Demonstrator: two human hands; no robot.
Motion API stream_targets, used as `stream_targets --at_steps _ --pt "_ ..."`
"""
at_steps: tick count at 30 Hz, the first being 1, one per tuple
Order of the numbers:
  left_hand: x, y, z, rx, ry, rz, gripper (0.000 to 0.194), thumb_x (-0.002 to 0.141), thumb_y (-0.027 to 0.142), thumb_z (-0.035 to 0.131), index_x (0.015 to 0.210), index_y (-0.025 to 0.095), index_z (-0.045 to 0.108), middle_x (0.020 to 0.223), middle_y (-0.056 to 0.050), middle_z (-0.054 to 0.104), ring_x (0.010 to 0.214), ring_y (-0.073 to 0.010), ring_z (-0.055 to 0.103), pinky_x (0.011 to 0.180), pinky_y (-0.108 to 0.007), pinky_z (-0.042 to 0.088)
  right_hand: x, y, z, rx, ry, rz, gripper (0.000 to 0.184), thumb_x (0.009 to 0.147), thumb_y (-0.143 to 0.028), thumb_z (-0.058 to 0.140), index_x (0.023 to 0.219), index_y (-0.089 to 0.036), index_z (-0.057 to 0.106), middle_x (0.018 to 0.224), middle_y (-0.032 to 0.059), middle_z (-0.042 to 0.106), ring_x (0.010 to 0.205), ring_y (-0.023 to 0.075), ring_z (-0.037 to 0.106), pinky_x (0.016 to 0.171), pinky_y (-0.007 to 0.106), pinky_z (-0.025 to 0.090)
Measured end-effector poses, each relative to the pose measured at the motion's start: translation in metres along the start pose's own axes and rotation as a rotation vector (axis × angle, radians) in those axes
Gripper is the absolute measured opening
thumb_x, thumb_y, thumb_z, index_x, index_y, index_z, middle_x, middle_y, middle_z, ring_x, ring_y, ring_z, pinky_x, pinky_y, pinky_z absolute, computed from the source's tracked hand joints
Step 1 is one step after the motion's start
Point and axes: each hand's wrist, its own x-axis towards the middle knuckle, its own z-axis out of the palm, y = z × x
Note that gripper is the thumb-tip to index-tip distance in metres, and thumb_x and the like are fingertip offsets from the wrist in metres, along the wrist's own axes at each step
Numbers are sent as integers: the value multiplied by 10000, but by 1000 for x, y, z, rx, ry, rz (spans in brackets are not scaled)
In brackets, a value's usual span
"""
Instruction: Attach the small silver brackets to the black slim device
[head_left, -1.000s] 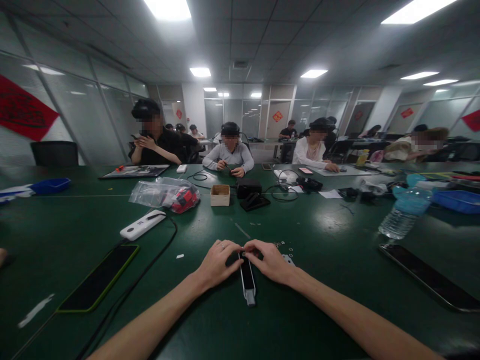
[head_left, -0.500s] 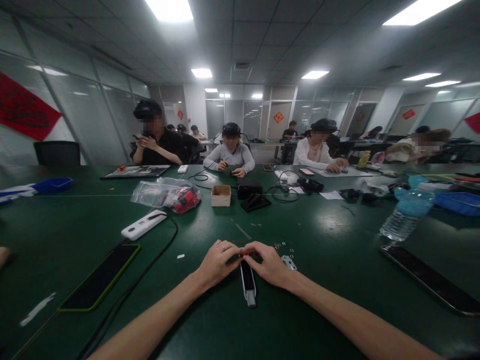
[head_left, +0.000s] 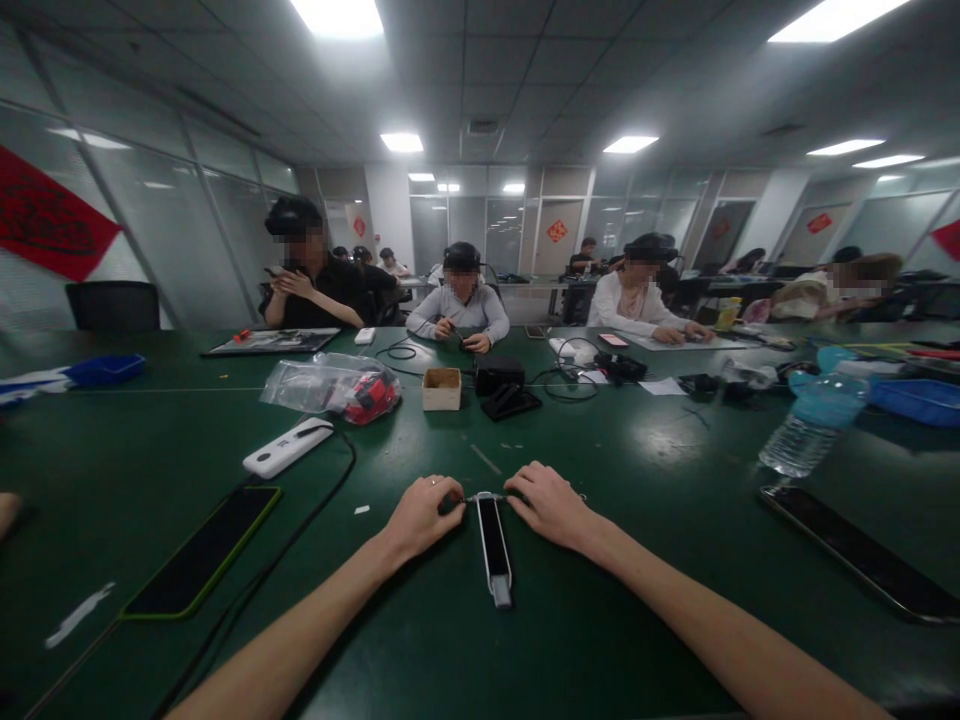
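Left hand point(head_left: 424, 517): palm down and low over the table, forearm coming in from the lower left, fingers curled toward the top end of the device.

Right hand point(head_left: 547, 505): palm down, forearm coming in from the lower right, fingers reaching back toward the left hand.

Grip: the hands are spread to either side, and a thin metallic strand point(head_left: 487, 497) spans between their fingertips; it is too small to tell whether either hand pinches it.

Device: a slim black-and-white handheld device point(head_left: 493, 548) lies flat on the green work table point(head_left: 150, 450), lengthwise between the hands, its top end just below the strand.

Change: half a second ago the hands met over the device's top end; now they have drawn apart and the strand shows. The washers and bracket once beside the right hand are now hidden by it.

Around the grip: ahead and left, a white power bank point(head_left: 288, 447); left, a phone in a green case point(head_left: 201, 553); right, a black phone point(head_left: 847, 552); straight ahead, a small wooden box point(head_left: 441, 389).
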Motion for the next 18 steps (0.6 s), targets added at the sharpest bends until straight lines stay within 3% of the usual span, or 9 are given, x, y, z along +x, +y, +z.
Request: stream_targets --at_steps 4,18 --pt "1 0 1 1 -29 -32 97 805 235 546 860 200 617 816 -8 652 719 -162 580 685 -270 421 1 -3 -2 -28 -53 -34 251 934 -244 422 1054 -170 631 979 86 624 881 192 528 751 333 424" --pt "1 2 -1 -44 -58 -60 128 809 251 545 881 200 638 797 -3 669 694 -158 579 669 -271 429 1 -3 2 -19 -20 -69 249 939 -235 425 1048 -166 638 969 71 624 853 178 516 718 310 406"
